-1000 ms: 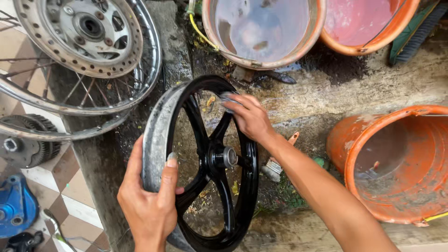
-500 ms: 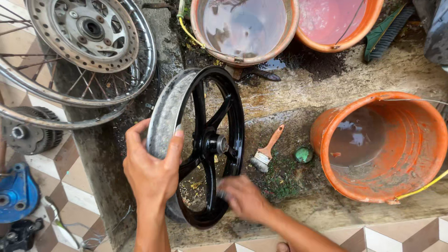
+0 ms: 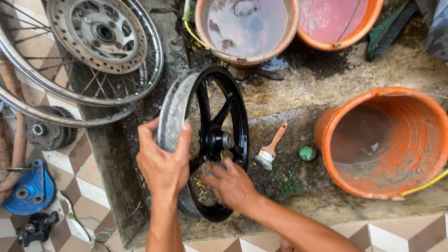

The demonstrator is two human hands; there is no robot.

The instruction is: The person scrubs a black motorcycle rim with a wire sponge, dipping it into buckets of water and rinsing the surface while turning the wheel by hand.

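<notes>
On the wet concrete floor (image 3: 303, 100), largest first: the spoked wheel (image 3: 70, 60) with its grey brake drum lies flat at upper left, partly over the checked tiles. An orange bucket (image 3: 392, 144) lies tipped on its side at right, mouth toward me, holding a little murky water. Two orange basins stand along the top edge, one (image 3: 247, 28) filled with grey water, the other (image 3: 336, 21) with pinkish water, touching each other. The black cast wheel (image 3: 210, 140) stands upright on its rim at centre, just below the grey-water basin and well apart from the bucket; its outer band is coated pale grey. My left hand (image 3: 163, 163) grips that band from the left, fingers (image 3: 184, 140) clamped over the rim with the thumb on the near side. My right hand (image 3: 231, 184) reaches between the lower spokes beneath the hub; its fingers (image 3: 212, 170) are curled against a spoke, though I cannot tell whether they close around it. A toothed grey hub (image 3: 46, 133) sits under the spoked wheel's edge. A blue cover (image 3: 30, 189) lies on the tiles at lower left. A paintbrush (image 3: 269, 149) with an orange handle lies between the black wheel and the bucket. A small green ball (image 3: 307, 152) rests just beside the brush.
</notes>
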